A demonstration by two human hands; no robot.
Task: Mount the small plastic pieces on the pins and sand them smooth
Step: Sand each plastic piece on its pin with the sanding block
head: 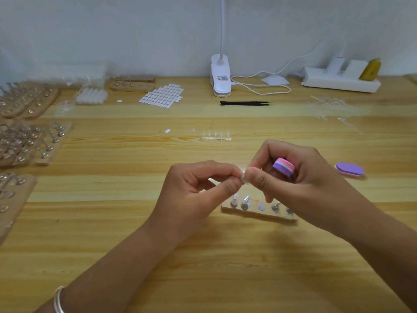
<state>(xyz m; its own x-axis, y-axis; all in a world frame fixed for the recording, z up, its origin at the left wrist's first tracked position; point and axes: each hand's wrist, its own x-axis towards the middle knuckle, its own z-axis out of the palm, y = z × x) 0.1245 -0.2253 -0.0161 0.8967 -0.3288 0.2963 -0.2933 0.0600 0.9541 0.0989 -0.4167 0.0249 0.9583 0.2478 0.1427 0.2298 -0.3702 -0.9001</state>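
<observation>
A small clear plastic piece (243, 177) is pinched between the fingertips of my left hand (198, 190) and the thumb and forefinger of my right hand (291, 177), above the table's middle. My right hand also grips a pink and purple sanding block (283, 167) in its curled fingers. Just below the hands lies a wooden pin holder (255, 213) with several metal pins (245, 202) standing in it and one bare round slot; its right end is hidden by my right hand. A clear strip of plastic pieces (216, 136) lies further back.
A second purple sanding block (349, 169) lies at the right. Several wooden holders with pins (29, 141) crowd the left edge. At the back are a sheet of white stickers (162, 96), black tweezers (246, 103), a clip lamp (220, 75) with cable, and a power strip (340, 81).
</observation>
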